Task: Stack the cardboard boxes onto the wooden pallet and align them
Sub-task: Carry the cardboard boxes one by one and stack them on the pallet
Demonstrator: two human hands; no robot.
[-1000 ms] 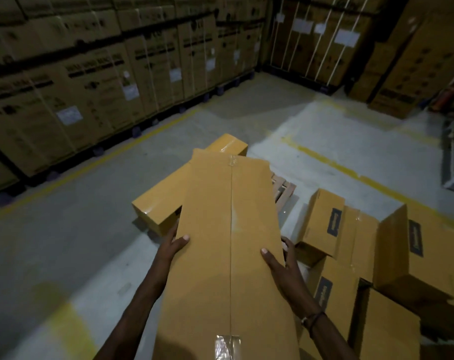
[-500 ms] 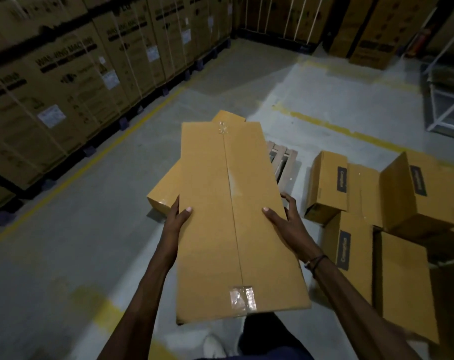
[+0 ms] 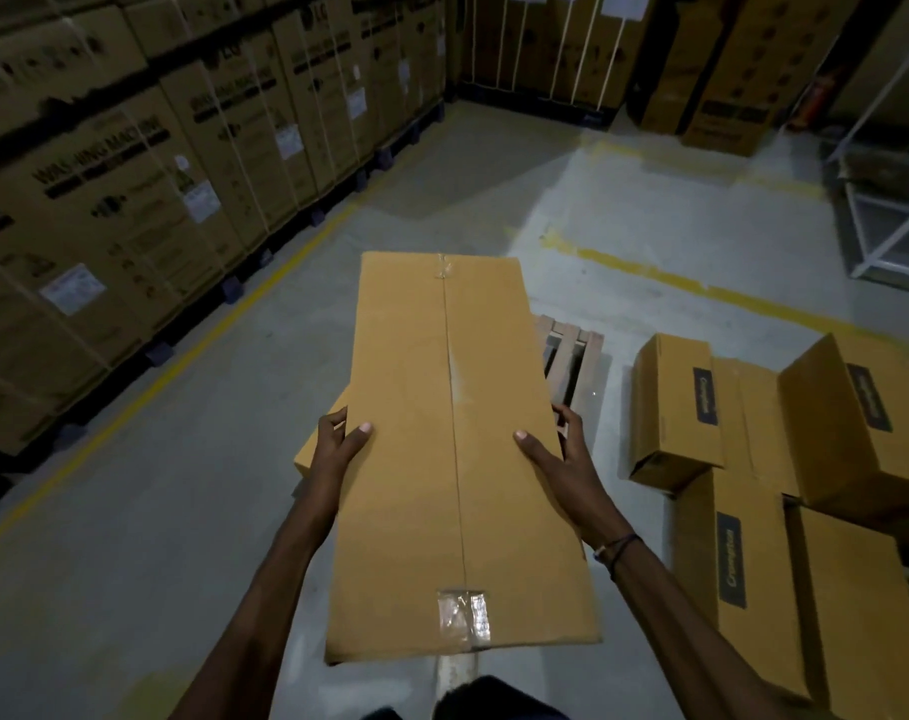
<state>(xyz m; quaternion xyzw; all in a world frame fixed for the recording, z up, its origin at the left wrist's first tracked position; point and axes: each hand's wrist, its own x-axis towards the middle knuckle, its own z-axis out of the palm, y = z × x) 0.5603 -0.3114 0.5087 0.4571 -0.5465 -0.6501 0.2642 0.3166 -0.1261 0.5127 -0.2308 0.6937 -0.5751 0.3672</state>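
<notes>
Both hands clamp a long flat tan cardboard box [image 3: 455, 449] by its long sides: left hand [image 3: 335, 449] at 9 o'clock, thumb on top, fingers curled over the edge; right hand [image 3: 559, 462] at 3, same hold, dark cord bracelet [image 3: 616, 550] on the wrist. Smooth matte board, centre seam, clear tape patches at both ends. Box is airborne, long axis toward 12. Beneath it at 9, one corner of a second tan box [image 3: 312, 454]. At 1 o'clock, slatted wooden pallet [image 3: 572, 356], mostly hidden. At 3–4, about five smaller loose brown cartons [image 3: 673, 407] with dark labels, piled crookedly. Versus 0.5 s ago: held box covers more of the lower box and pallet. Far at 10, strapped washing-machine cartons [image 3: 130, 189].
</notes>
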